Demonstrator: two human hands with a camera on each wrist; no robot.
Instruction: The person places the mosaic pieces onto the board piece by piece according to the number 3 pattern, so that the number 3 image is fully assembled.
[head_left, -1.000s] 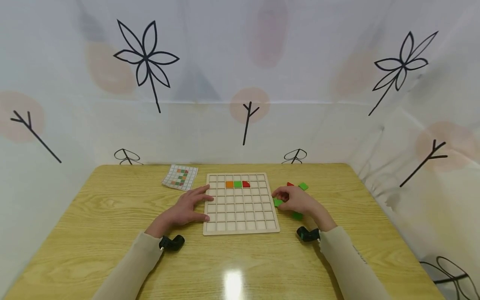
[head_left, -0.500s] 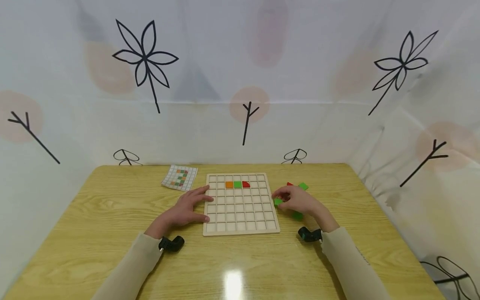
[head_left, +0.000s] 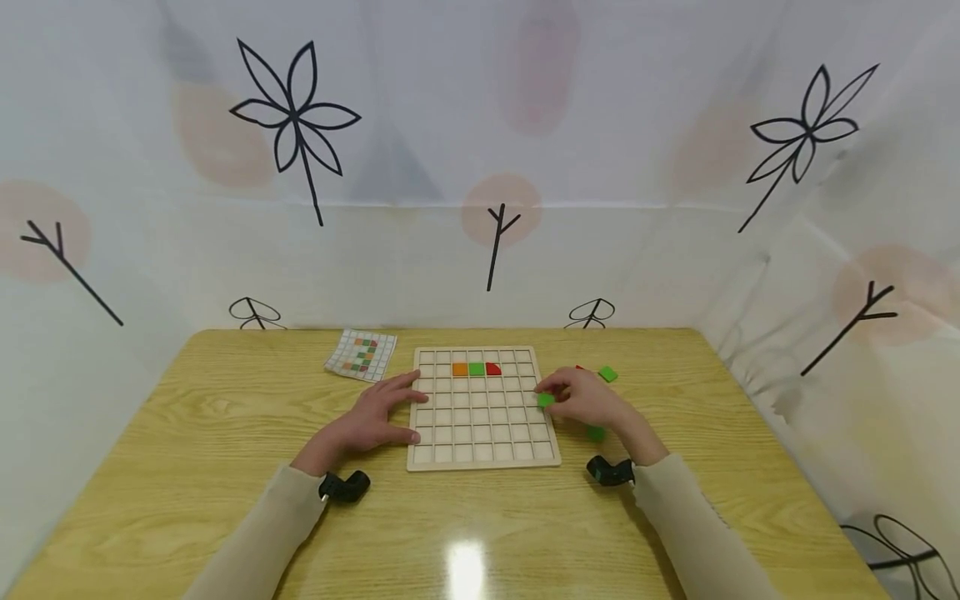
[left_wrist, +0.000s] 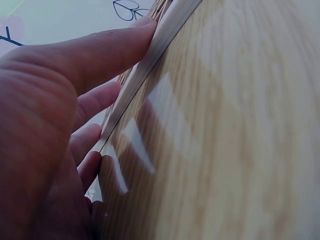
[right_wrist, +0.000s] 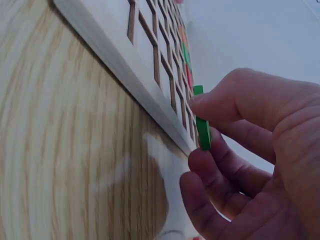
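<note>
A pale wooden grid board (head_left: 482, 454) lies on the yellow wood table (head_left: 187, 433). An orange tile (head_left: 459, 368), a green tile (head_left: 476, 368) and a red quarter-round tile (head_left: 492, 367) sit in its second row. My right hand (head_left: 581, 398) pinches a green tile (head_left: 545, 400) (right_wrist: 202, 131) over the board's right edge (right_wrist: 125, 65). My left hand (head_left: 375, 414) rests flat against the board's left edge (left_wrist: 150, 65), fingers straight.
A pattern card (head_left: 360, 353) lies at the board's far left. Loose tiles lie right of the board: a green one (head_left: 608, 374) far, another green one (head_left: 596, 432) near my wrist, a red one (head_left: 579, 367) partly hidden. Printed fabric walls close in the table.
My right hand has moved left with the green tile, from the table beside the board to over its right edge. My left hand has stayed put.
</note>
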